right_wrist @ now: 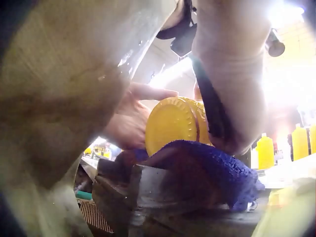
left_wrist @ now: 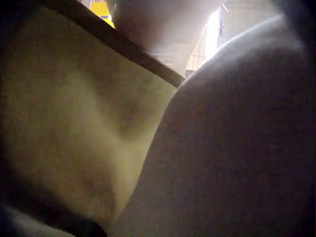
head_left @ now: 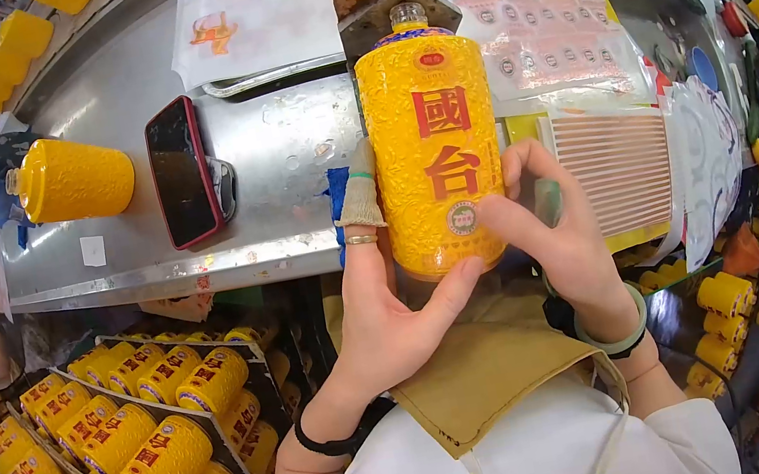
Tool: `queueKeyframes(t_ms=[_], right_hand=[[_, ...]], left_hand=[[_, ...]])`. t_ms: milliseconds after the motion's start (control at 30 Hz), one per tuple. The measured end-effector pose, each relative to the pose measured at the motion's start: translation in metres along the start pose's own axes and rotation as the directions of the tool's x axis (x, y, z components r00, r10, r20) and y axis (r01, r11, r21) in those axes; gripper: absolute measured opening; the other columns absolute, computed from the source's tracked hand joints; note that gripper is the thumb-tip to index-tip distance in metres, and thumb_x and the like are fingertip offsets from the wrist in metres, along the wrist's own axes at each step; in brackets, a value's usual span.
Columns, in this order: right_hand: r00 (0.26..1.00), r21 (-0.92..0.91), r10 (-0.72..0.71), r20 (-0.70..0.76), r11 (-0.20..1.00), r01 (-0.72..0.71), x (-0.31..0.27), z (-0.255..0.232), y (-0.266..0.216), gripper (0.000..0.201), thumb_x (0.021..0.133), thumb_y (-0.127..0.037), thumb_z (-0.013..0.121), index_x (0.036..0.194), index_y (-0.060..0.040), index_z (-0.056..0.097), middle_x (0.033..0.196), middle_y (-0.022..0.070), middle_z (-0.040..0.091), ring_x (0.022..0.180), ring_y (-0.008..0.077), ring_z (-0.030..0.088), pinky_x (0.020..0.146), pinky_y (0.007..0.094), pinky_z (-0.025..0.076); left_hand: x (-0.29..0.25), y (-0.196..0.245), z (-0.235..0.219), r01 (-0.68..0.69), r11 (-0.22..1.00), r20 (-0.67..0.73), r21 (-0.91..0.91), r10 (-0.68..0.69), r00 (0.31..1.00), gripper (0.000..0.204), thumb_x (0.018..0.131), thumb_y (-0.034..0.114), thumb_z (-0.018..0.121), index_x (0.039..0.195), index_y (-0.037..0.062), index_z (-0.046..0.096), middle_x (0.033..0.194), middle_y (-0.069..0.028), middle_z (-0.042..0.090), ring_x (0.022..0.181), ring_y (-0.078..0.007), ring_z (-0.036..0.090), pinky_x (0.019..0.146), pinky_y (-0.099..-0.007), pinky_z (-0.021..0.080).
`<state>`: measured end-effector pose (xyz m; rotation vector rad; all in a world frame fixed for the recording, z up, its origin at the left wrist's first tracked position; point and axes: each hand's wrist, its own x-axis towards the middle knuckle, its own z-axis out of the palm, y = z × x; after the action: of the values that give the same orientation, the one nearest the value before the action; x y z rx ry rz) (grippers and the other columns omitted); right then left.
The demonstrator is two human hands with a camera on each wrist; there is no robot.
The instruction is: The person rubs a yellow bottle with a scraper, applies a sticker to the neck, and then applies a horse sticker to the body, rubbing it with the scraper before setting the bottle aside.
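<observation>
Both hands clasp the yellow bottle (head_left: 435, 151), left hand (head_left: 383, 313) and right hand (head_left: 557, 236) curled round its lower end from either side. Beyond the fingertips its neck butts a metal fixture (head_left: 380, 8) at the table (head_left: 282, 142) edge. Phone (head_left: 182, 170) lies well left, open steel between.

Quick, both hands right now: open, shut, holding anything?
Left hand: holding the yellow bottle, thumb under its base.
Right hand: holding the same bottle from the other side.
</observation>
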<state>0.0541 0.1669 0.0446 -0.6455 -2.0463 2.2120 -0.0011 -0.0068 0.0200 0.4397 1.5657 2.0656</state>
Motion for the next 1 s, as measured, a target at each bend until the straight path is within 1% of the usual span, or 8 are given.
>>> queueKeyframes(t_ms=[67,300,367,400,467,600,767,1000], right_hand=[[0.999,-0.026,-0.05,-0.008,0.998,0.05,0.0,0.0,0.004,0.033,0.092,-0.017,0.084,0.097,-0.0074,0.052,0.084,-0.0053,0.047,0.075,0.0043,0.042,0.067,0.0215,0.038],[1.0,-0.03,-0.029,-0.006,0.999,0.029,0.0,0.0,0.003,0.033,0.091,-0.017,0.084,0.098,-0.0077,0.053,0.084,-0.0056,0.047,0.076,0.0042,0.043,0.066,0.0218,0.038],[0.997,0.1,0.079,0.015,0.992,-0.081,-0.002,-0.002,-0.002,0.029,0.095,-0.017,0.08,0.099,-0.0077,0.053,0.086,-0.0062,0.048,0.078,0.0034,0.043,0.068,0.0214,0.038],[0.997,0.1,0.081,0.016,0.992,-0.082,-0.002,-0.003,-0.003,0.029,0.095,-0.017,0.08,0.099,-0.0077,0.053,0.086,-0.0062,0.048,0.078,0.0034,0.043,0.068,0.0214,0.038],[0.995,0.095,0.095,0.027,0.991,-0.097,-0.002,-0.004,-0.005,0.023,0.099,-0.017,0.076,0.1,-0.0078,0.054,0.087,-0.0067,0.049,0.081,0.003,0.044,0.072,0.0207,0.038],[0.994,0.103,0.11,0.03,0.988,-0.112,-0.002,-0.005,-0.006,0.021,0.101,-0.017,0.073,0.1,-0.0082,0.054,0.088,-0.0071,0.049,0.083,0.0031,0.044,0.075,0.0203,0.037],[0.993,0.088,0.115,0.016,0.989,-0.116,-0.002,-0.004,-0.006,0.02,0.102,-0.017,0.072,0.1,-0.0081,0.054,0.089,-0.0072,0.048,0.084,0.0033,0.043,0.076,0.0207,0.037],[0.992,0.08,0.125,0.02,0.989,-0.126,-0.001,-0.005,-0.006,0.019,0.102,-0.015,0.072,0.102,-0.008,0.054,0.089,-0.0074,0.047,0.084,0.0031,0.042,0.076,0.0207,0.037]], left_hand=[[-0.001,0.0,-0.003,-0.018,0.996,0.076,0.089,0.011,0.997,0.102,0.091,-0.005,0.068,0.168,0.0016,0.002,0.166,-0.0168,0.03,0.151,-0.0278,0.037,0.124,-0.0437,0.032],[-0.002,-0.001,-0.005,-0.009,0.997,0.094,0.073,0.002,0.996,0.102,0.091,-0.005,0.068,0.168,0.0018,0.001,0.167,-0.017,0.028,0.152,-0.0283,0.036,0.124,-0.044,0.032],[-0.001,-0.001,-0.005,-0.041,0.996,0.095,0.084,0.033,0.995,0.104,0.091,-0.005,0.069,0.168,0.0018,0.0,0.168,-0.0172,0.027,0.153,-0.0285,0.035,0.125,-0.044,0.031],[-0.001,-0.001,-0.004,-0.04,0.996,0.094,0.084,0.032,0.995,0.104,0.091,-0.005,0.069,0.168,0.0018,0.0,0.168,-0.0172,0.027,0.153,-0.0285,0.035,0.125,-0.044,0.031],[-0.001,-0.001,-0.002,-0.013,1.0,0.031,0.009,0.012,0.999,0.102,0.09,0.002,0.077,0.165,-0.0048,0.009,0.164,-0.0177,0.032,0.152,-0.0271,0.036,0.124,-0.0411,0.031],[-0.001,0.0,-0.003,0.017,1.0,0.037,-0.024,-0.016,0.999,0.107,0.088,0.002,0.08,0.165,-0.005,0.007,0.164,-0.0182,0.031,0.153,-0.0276,0.035,0.125,-0.0413,0.03],[0.0,-0.004,-0.008,-0.047,0.994,0.092,0.094,0.039,0.995,0.118,0.081,0.004,0.087,0.165,-0.0057,0.005,0.165,-0.0197,0.029,0.154,-0.029,0.033,0.125,-0.0419,0.03],[0.0,-0.002,-0.009,-0.042,0.995,0.119,0.091,0.031,0.992,0.118,0.081,0.004,0.086,0.165,-0.0061,0.004,0.166,-0.0196,0.028,0.154,-0.0289,0.033,0.126,-0.0417,0.029]])
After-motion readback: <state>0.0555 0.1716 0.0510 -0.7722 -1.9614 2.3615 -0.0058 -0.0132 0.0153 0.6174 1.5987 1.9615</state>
